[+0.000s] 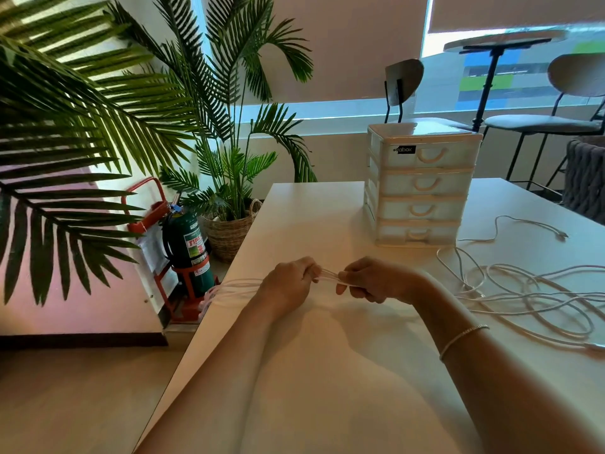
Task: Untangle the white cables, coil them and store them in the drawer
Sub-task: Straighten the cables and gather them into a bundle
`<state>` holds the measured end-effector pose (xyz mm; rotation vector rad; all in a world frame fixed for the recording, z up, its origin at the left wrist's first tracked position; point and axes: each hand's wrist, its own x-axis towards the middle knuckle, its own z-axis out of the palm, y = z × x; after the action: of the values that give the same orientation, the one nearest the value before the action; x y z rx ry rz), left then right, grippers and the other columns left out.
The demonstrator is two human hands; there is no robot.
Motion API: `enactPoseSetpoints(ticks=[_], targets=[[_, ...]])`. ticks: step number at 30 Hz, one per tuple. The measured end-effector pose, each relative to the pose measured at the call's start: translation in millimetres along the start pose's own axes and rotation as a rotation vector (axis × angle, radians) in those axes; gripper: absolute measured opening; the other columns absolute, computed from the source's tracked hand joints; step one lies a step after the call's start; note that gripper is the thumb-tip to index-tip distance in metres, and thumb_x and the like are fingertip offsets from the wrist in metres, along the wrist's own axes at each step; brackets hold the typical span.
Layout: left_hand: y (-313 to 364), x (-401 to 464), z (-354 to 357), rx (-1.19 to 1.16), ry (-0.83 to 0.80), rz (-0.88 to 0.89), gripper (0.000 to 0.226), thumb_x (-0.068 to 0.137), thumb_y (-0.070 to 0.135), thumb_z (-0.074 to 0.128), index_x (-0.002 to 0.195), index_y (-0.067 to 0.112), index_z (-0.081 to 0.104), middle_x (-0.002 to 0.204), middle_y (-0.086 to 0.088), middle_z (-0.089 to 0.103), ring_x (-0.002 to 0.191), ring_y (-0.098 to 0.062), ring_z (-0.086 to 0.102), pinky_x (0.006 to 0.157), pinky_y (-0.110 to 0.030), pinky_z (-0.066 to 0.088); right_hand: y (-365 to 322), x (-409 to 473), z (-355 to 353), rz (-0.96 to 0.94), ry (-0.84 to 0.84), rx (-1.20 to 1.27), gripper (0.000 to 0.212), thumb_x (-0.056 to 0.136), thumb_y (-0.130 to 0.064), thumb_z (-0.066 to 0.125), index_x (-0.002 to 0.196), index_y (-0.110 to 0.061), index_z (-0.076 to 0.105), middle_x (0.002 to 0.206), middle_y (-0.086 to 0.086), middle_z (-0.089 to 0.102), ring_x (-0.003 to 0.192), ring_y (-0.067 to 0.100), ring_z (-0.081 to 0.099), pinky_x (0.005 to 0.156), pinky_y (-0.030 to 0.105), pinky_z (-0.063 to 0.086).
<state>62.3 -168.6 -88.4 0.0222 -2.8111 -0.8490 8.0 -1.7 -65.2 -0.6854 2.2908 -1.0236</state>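
My left hand grips a coiled bundle of white cable whose loops stick out to the left past the table's edge. My right hand pinches strands of the same cable just right of it; a short stretch runs between both hands. A loose tangle of white cables lies on the white table to the right. One more cable end lies beside the white plastic drawer unit, which stands at the back with all its drawers closed.
The table's left edge runs diagonally; beyond it stand a green fire extinguisher in a red stand and palm plants. Chairs and a round table stand behind by the window. A dark woven basket sits at far right.
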Motion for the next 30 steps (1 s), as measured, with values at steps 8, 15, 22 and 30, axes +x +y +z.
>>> enactPoseSetpoints(ticks=[8,15,22,30], targets=[[6,-7,-3,0.05,-0.243,0.045,0.025,0.099,0.027,0.039,0.077,0.024,0.051,0.074,0.009,0.051,0.064,-0.004,0.043,0.059,-0.018,0.033,-1,1,4,-0.124,0.287,-0.341,0.025,0.098,-0.022,0.04,0.094,-0.013,0.063,0.079,-0.005,0.05,0.073,0.011,0.044,0.063,0.022,0.032],[0,-3,-3,0.008,-0.131,0.042,0.023,0.099,0.026,0.04,0.084,0.019,0.057,0.072,0.011,0.052,0.068,-0.009,0.046,0.062,-0.014,0.035,-3,-2,0,-0.09,0.128,-0.259,0.028,0.096,-0.02,0.044,0.073,-0.02,0.059,0.063,-0.007,0.044,0.053,0.005,0.036,0.047,0.013,0.029],[-2,-4,-4,0.003,-0.169,0.033,0.022,0.098,0.031,0.042,0.085,0.024,0.059,0.074,0.011,0.053,0.07,-0.007,0.049,0.061,-0.014,0.036,-1,-6,-2,-0.073,0.084,-0.257,0.025,0.097,-0.02,0.043,0.095,-0.007,0.065,0.063,-0.005,0.044,0.045,0.0,0.042,0.042,0.011,0.031],[-26,-7,-36,0.287,-0.213,-0.112,0.028,0.097,0.037,0.038,0.113,0.022,0.056,0.117,-0.004,0.06,0.102,-0.02,0.053,0.083,-0.032,0.041,6,-2,-2,-0.068,0.172,-0.299,0.025,0.097,-0.02,0.041,0.083,-0.013,0.06,0.065,-0.006,0.046,0.058,0.006,0.039,0.054,0.018,0.032]])
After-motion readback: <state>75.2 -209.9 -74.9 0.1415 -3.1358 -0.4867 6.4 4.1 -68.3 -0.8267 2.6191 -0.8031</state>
